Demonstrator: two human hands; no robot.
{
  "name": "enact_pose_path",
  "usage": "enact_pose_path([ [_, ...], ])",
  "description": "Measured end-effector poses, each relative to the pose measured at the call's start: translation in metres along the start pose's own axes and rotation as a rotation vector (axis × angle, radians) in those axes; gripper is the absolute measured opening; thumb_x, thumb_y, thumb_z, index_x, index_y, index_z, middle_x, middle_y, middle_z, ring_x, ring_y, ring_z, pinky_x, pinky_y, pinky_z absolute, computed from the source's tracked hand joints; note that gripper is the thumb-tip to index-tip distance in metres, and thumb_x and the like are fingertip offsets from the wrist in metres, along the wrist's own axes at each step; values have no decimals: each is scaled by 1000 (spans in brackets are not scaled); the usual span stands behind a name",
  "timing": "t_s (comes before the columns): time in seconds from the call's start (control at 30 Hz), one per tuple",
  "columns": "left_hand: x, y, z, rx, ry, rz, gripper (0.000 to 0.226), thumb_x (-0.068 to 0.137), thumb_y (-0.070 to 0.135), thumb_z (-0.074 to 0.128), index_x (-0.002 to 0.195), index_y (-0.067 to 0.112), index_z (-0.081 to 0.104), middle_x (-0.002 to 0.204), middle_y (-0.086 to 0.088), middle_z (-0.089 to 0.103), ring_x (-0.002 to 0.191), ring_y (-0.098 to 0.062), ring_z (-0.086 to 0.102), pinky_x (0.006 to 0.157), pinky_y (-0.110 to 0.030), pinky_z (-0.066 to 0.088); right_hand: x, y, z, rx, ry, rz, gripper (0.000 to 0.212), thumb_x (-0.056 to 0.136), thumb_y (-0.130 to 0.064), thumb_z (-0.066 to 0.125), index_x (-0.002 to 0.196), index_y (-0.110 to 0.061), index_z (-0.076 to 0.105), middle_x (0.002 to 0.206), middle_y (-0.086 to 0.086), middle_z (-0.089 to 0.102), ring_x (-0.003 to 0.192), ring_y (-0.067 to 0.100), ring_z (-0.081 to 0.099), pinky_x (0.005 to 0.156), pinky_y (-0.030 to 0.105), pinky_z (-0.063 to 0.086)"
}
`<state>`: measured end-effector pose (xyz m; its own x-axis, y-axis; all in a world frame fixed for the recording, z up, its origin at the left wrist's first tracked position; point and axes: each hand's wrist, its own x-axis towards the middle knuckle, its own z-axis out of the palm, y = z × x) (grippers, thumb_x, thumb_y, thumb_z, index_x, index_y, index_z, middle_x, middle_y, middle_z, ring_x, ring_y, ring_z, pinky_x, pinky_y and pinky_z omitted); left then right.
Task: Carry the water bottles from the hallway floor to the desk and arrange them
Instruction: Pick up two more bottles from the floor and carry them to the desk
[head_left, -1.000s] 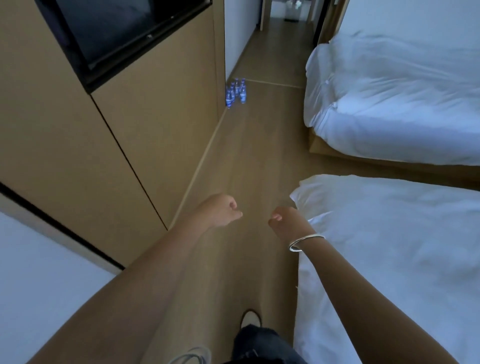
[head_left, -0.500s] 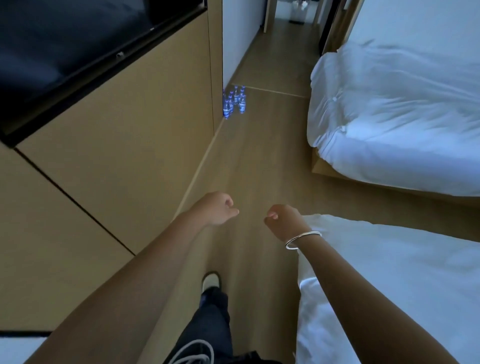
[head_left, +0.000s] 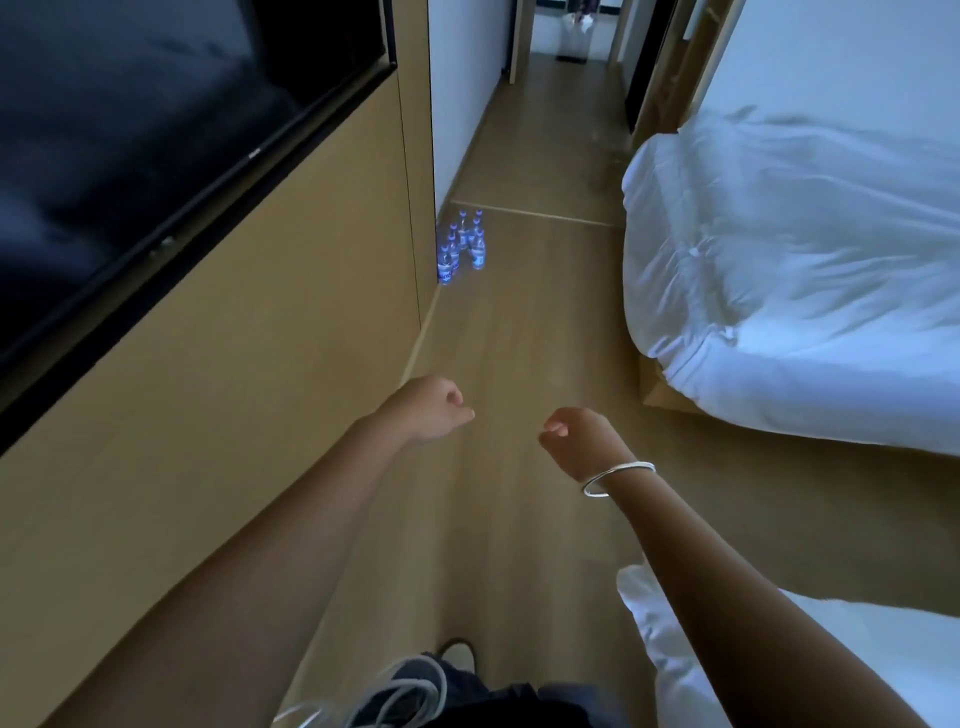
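Bottles: a small cluster of water bottles (head_left: 461, 248) stands on the wood floor (head_left: 524, 332), tight against the corner of the tan wall panel (head_left: 249, 364), at the mouth of the hallway.
Axis: upright, caps up.
Relative to hands: well ahead of both, slightly left of the gap between them.
Left hand (head_left: 434, 408): fingers curled in, grasping nothing.
Right hand (head_left: 579, 439): fingers curled in, empty; silver bangle (head_left: 615, 478) on the wrist.
Surroundings: white beds (head_left: 800, 270) on the right, dark screen (head_left: 130, 130) on the left wall.
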<state>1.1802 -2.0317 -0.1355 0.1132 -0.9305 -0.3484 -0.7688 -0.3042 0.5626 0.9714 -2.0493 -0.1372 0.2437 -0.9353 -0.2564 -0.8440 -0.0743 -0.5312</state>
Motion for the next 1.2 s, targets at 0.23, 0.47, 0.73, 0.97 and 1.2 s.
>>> enact_pose_path([
  [0.23, 100, -3, -20, -20, -58, 3, 28, 83, 38, 62, 100, 16, 62, 106, -3, 63, 94, -20, 60, 80, -29, 45, 98, -16, -8, -4, -40, 46, 22, 86, -22, 54, 101, -12, 65, 107, 8, 67, 101, 25, 60, 83, 26, 43],
  [0.47, 217, 8, -40, -41, -84, -27, 27, 83, 37, 61, 100, 16, 62, 107, -2, 62, 95, -20, 60, 77, -29, 45, 221, -18, -30, -6, -63, 29, 23, 86, -22, 54, 104, -11, 65, 110, 8, 67, 104, 25, 60, 85, 27, 43],
  [0.73, 379, 59, -98, -43, -40, -17, 28, 84, 38, 60, 101, 15, 63, 103, 1, 62, 94, -18, 59, 79, -29, 46, 393, -27, -87, -2, -64, 6, 22, 86, -21, 54, 102, -10, 64, 109, 10, 66, 103, 28, 58, 86, 30, 44],
  [0.97, 477, 72, -127, -26, -32, -45, 29, 85, 38, 59, 101, 15, 64, 104, 0, 62, 97, -18, 58, 85, -32, 46, 501, -34, -120, -17, -100, -10, 22, 87, -20, 53, 102, -9, 65, 108, 11, 66, 103, 27, 58, 86, 30, 44],
  [1.2, 574, 74, -144, -39, -79, -39, 27, 87, 36, 58, 101, 13, 64, 106, -1, 63, 99, -18, 58, 86, -32, 47, 596, -34, -131, -6, -136, 36, 21, 86, -20, 54, 101, -10, 65, 108, 10, 66, 103, 26, 59, 87, 29, 44],
])
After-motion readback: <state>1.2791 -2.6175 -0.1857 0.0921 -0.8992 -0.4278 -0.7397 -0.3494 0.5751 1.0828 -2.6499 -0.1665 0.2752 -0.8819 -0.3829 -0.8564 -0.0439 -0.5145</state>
